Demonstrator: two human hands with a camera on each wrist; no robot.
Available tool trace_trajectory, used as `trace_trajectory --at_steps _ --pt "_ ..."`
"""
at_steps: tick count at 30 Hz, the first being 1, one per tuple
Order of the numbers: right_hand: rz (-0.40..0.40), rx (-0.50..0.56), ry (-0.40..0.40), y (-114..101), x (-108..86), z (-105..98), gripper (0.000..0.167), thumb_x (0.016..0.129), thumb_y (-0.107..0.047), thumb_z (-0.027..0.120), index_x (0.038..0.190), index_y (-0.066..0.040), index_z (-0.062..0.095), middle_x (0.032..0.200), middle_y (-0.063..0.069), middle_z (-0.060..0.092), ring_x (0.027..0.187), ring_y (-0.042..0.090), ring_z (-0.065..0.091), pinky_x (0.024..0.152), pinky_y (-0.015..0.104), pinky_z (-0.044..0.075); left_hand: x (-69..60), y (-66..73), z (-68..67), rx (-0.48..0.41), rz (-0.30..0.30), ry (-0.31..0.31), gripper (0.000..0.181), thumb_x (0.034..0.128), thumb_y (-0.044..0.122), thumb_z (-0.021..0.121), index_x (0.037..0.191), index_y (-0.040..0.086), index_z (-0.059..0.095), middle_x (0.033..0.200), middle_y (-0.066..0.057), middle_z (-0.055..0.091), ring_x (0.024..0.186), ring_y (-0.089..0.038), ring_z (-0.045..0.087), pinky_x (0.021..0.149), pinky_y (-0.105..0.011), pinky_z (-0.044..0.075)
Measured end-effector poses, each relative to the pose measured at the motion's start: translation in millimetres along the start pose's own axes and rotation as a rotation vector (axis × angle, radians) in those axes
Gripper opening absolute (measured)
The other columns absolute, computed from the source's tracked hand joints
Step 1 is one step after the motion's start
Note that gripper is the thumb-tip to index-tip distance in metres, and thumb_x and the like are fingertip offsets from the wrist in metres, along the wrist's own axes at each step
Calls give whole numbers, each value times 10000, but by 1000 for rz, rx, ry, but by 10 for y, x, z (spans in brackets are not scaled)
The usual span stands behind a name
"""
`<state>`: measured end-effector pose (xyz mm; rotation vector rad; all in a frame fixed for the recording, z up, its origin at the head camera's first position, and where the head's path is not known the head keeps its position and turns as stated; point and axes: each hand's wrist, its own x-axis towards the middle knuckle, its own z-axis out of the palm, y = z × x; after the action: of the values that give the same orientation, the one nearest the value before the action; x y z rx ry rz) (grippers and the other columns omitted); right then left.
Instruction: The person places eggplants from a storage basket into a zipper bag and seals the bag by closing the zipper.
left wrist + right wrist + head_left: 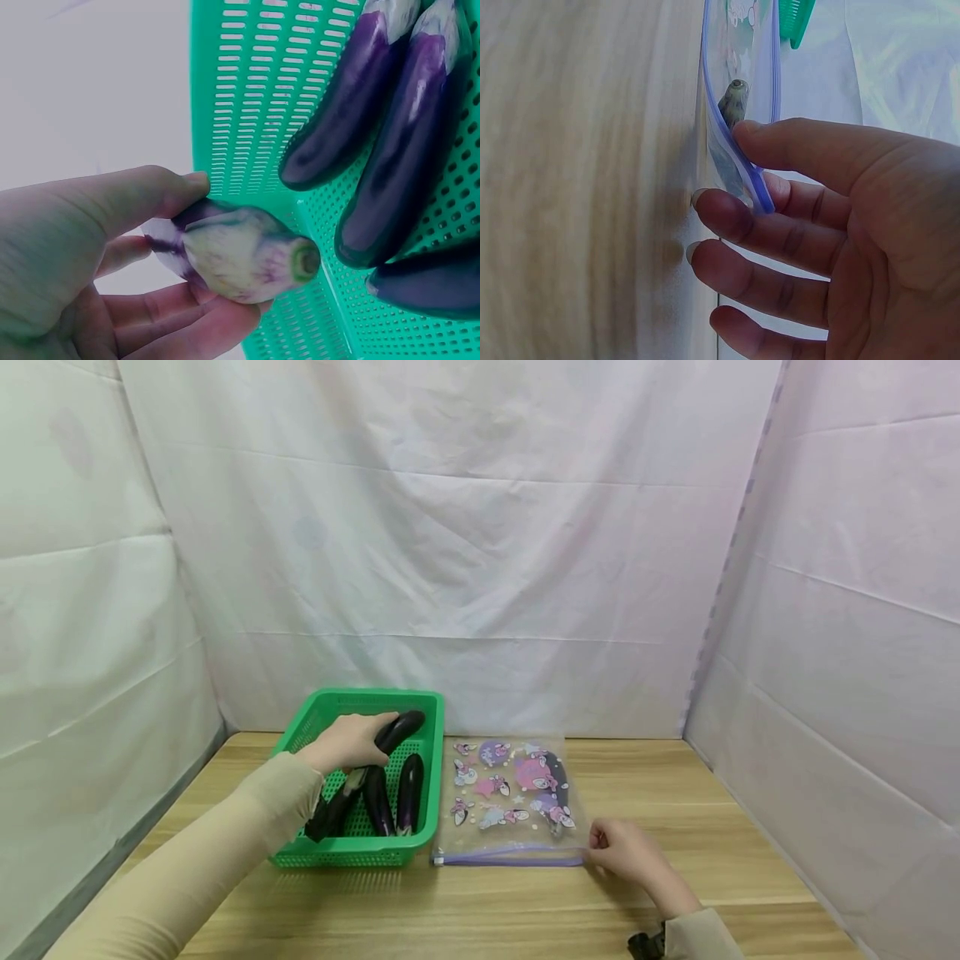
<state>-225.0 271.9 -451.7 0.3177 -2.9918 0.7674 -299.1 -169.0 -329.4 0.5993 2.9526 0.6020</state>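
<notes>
Over the green basket [431,827], the left hand [348,743] grips an eggplant [405,723]; in the left wrist view its pale stem end [247,255] points away from the palm. Several other eggplants [410,789] lie in the basket. To the right, a clear printed zip bag [487,827] lies flat with one dark eggplant [557,777] inside along its right side. At the bag's near right corner the right hand [626,852] pinches the purple zip edge [759,191] between thumb and fingers. The bag's mouth stands slightly apart in the right wrist view.
The wooden table [375,910] reaches to white cloth [450,552] hung behind it and at both sides. A dark band [647,945] is on the right wrist. The basket stands close beside the bag's left edge.
</notes>
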Motion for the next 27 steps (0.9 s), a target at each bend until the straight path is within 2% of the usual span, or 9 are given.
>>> trace_trajectory --at_steps 8,15,19,23,27 --pt "10 27 -7 -22 -6 -9 239 776 -181 771 709 -152 544 603 -48 519 523 128 476 483 284 388 -10 -3 0 -10 4 -17 760 879 133 681 1530 100 290 688 -50 593 387 -136 400 412 -305 397" --pt "-7 34 -8 3 -15 5 232 784 -179 764 717 -148 544 606 -46 520 523 130 480 474 281 389 -13 28 3 -24 29 -1 764 870 135 688 1527 101 300 832 -59 629 383 -135 400 418 -306 396" --pt "-8 31 -7 14 -12 10 234 786 -187 764 719 -150 544 607 -49 519 525 127 479 477 281 387 -6 58 10 -10 29 -6 765 873 136 681 1531 111 293 726 -38 595 380 -130 388 414 -298 384" --pt "-8 21 -6 18 -7 11 239 782 -201 768 717 -156 542 613 -52 516 535 125 473 485 283 387 -11 87 24 -9 33 -6 765 867 134 688 1527 113 304 734 -36 602 378 -129 387 420 -299 381" --pt "-8 17 -5 23 3 19 240 786 -207 766 716 -158 541 608 -53 515 526 123 474 483 285 386 -18 118 32 -13 34 2 767 863 138 703 1524 117 315 930 -106 655 374 -133 398 410 -303 391"
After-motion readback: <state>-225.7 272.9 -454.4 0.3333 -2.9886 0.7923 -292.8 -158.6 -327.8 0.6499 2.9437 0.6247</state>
